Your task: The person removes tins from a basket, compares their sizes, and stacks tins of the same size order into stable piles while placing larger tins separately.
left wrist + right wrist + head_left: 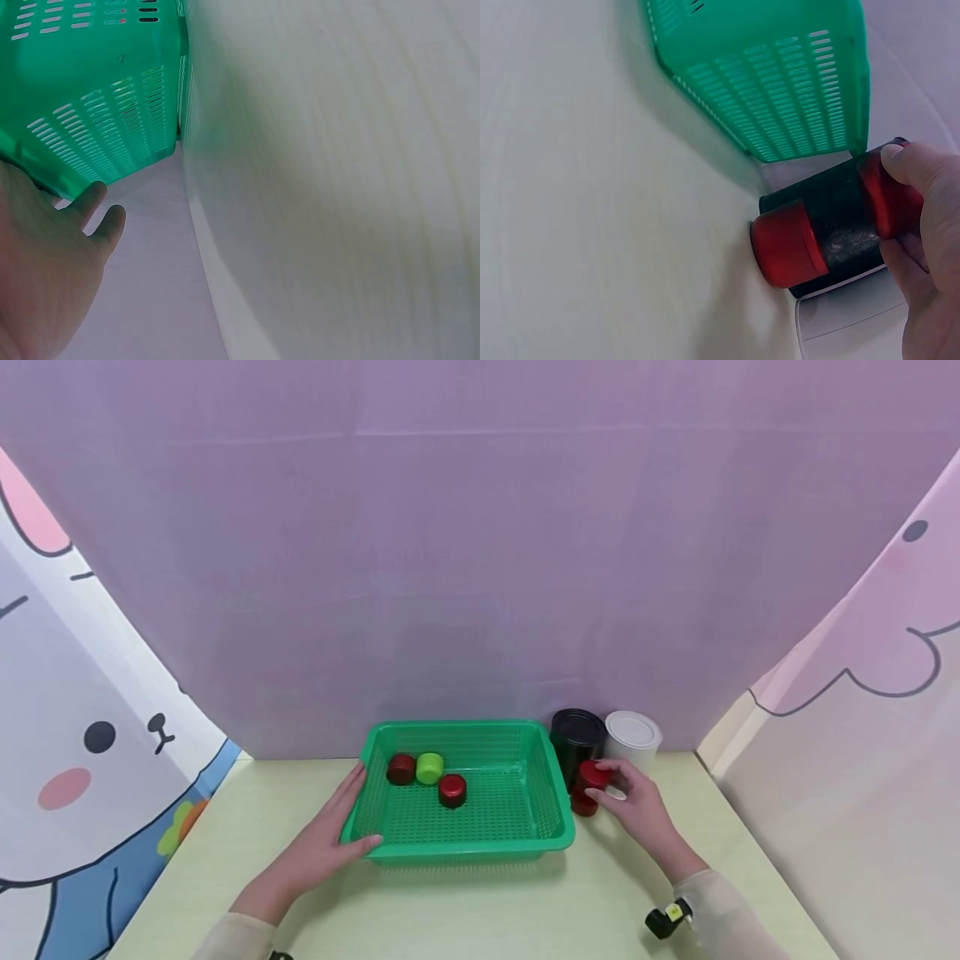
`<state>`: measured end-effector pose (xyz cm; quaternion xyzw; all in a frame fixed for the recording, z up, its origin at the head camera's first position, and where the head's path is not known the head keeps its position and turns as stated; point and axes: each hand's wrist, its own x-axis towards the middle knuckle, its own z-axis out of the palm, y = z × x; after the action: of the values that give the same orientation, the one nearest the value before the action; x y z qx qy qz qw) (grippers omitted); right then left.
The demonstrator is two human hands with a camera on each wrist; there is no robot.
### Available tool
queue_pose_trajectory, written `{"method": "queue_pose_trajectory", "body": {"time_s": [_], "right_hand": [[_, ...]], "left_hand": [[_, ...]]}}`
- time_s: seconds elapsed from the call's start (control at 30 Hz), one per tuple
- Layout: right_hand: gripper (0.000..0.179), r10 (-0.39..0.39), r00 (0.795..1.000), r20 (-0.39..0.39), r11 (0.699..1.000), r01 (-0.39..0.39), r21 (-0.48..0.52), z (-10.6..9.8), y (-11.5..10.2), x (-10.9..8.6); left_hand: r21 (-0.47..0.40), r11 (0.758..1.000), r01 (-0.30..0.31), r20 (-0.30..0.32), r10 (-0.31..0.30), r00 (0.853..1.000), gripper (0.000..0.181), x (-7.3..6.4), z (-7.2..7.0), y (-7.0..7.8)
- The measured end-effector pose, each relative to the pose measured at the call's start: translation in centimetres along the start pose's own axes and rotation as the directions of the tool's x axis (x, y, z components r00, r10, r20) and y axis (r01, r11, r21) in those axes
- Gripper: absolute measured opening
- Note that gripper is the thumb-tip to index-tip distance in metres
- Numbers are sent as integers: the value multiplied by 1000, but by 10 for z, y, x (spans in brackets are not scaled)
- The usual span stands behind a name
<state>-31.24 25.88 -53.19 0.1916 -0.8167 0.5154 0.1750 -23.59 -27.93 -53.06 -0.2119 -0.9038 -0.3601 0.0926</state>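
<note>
My right hand (647, 814) pinches a small red round container (592, 774) between thumb and fingers. Below it, a second red round container (787, 244) stands on the table; the right wrist view shows a gap between the two. Fairly straight fingers of my left hand (322, 843) rest along the left side of a green perforated basket (472, 847), thumb at its front left corner. Inside the basket lie a dark red round container (401, 769), a lime green one (430, 768) and a red one (452, 791).
A black canister (577, 731) stands just right of the basket, behind the held container. Beside it is a white canister (633, 731), partly hidden by my right hand. A purple cloth wall (465, 568) closes the back of the pale table (450, 918), with printed curtains at both sides.
</note>
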Motion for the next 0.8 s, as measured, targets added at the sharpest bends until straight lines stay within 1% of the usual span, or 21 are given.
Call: {"method": "queue_pose_trajectory", "body": {"time_s": [0.2, 0.27, 0.4, 0.6, 0.8], "right_hand": [[43, -53, 998, -22, 995, 51, -86, 1, 5, -1], [43, -59, 998, -24, 993, 56, -108, 2, 7, -1], [42, -45, 999, -23, 991, 41, -130, 3, 12, -1], [39, -5, 1000, -16, 993, 3, -121, 6, 16, -1], [40, 26, 1000, -2, 993, -27, -118, 8, 18, -2]], "left_hand": [[-1, 1000, -1, 2, 1, 1000, 104, 0, 0, 0], [-4, 1000, 0, 3, 0, 1000, 104, 1, -1, 0], [-5, 1000, 2, 4, -1, 1000, 104, 1, -1, 0], [-9, 1000, 0, 0, 0, 1000, 104, 1, -1, 1], [-10, 1000, -5, -4, 5, 1000, 104, 2, 0, -1]]}}
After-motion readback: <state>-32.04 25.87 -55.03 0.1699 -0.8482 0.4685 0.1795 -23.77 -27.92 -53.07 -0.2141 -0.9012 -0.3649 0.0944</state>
